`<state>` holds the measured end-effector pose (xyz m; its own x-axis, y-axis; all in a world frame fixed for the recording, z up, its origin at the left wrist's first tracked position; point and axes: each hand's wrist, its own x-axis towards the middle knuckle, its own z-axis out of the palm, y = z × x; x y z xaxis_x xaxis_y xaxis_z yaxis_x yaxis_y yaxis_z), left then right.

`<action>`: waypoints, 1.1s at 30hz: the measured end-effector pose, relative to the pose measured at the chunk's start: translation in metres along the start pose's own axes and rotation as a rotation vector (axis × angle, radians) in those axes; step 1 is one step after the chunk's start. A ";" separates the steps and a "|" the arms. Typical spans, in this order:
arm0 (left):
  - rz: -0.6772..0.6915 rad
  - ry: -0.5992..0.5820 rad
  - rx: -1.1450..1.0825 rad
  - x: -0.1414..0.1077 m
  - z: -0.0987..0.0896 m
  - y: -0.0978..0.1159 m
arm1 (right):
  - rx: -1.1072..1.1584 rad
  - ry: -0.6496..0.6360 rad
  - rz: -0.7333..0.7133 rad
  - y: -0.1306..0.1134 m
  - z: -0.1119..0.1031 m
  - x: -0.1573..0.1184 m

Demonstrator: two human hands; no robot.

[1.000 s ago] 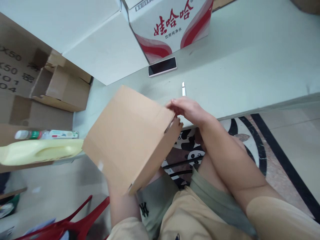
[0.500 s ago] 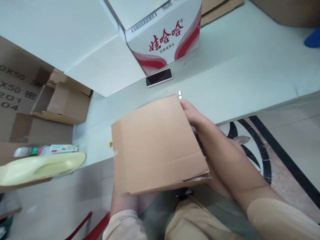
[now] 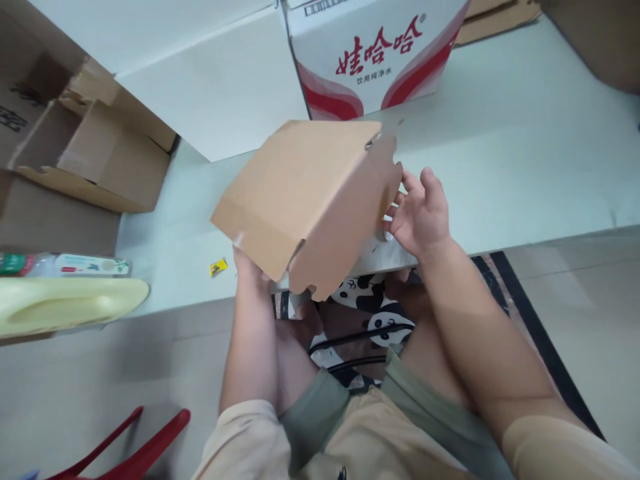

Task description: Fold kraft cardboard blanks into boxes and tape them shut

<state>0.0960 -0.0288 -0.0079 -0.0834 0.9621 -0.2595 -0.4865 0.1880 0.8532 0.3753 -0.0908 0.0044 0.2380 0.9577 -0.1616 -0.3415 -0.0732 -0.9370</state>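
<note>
A brown cardboard box [image 3: 293,180] is held up tilted over the front of the table, with a notched side flap [image 3: 345,223] facing me. My left hand [image 3: 249,268] grips its lower left corner; most of those fingers are hidden behind the cardboard. Beside the flap's right edge is my right hand [image 3: 420,213], palm turned up, fingers spread and thumb raised. Its fingertips are at the flap, and whether they press on it I cannot tell. Something small and pale shows below these fingers, too unclear to name.
On the pale table [image 3: 505,173] stand a white and red carton [image 3: 380,67] and a white box [image 3: 225,87]. A yellow packet [image 3: 218,267] lies left of my left hand. Open cardboard boxes [image 3: 115,147], a carton-like pack [image 3: 93,265] and a pale yellow object [image 3: 75,300] are farther left.
The cardboard box has turned and moved up and away from me, bringing its notched flap into view. My right hand has opened out beside it; my left hand now shows at the corner.
</note>
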 end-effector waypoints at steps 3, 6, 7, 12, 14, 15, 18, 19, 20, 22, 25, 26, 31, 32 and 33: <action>0.102 0.025 0.009 0.006 -0.005 -0.004 | 0.003 0.013 0.033 0.002 0.008 -0.004; 0.242 0.006 0.038 0.007 -0.008 -0.007 | -0.042 0.038 -0.013 0.003 0.017 -0.005; 0.272 0.005 0.040 0.007 -0.009 -0.008 | -0.069 0.033 -0.027 0.003 0.020 -0.005; 0.325 0.076 -0.042 0.007 -0.013 -0.006 | -0.188 -0.005 -0.054 0.010 0.013 -0.003; 0.290 0.100 -0.065 0.006 -0.013 -0.004 | -0.215 0.010 -0.090 0.014 0.003 -0.001; 0.259 0.102 -0.068 0.006 -0.014 -0.003 | -0.224 0.017 -0.108 0.015 -0.001 0.000; 0.095 0.079 -0.080 0.006 -0.014 -0.004 | -0.213 0.037 -0.146 0.015 -0.009 0.003; 0.028 0.073 -0.086 0.007 -0.015 -0.004 | -0.193 0.063 -0.145 0.015 -0.008 0.003; -0.025 0.071 -0.091 0.008 -0.015 -0.005 | -0.170 0.101 -0.133 0.015 -0.005 0.003; -0.065 0.076 -0.107 0.011 -0.016 -0.007 | -0.140 0.170 -0.086 0.015 0.002 0.000; -0.006 0.140 -0.140 0.014 -0.015 -0.007 | -0.152 0.122 -0.022 0.015 0.012 -0.008; -0.005 0.164 -0.143 0.014 -0.014 -0.006 | -0.163 0.078 -0.010 0.014 0.012 -0.011; -0.032 0.152 -0.216 0.011 -0.007 0.001 | -0.139 0.127 0.037 0.005 -0.005 -0.022; -0.047 0.142 -0.236 0.009 -0.006 0.003 | -0.111 0.155 0.052 0.001 -0.011 -0.025; -0.075 0.143 -0.247 0.008 -0.005 0.005 | -0.077 0.173 0.068 -0.003 -0.019 -0.028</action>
<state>0.0883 -0.0212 -0.0076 -0.1519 0.9066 -0.3938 -0.6918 0.1871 0.6974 0.3866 -0.1229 0.0063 0.3718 0.8884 -0.2695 -0.2930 -0.1632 -0.9421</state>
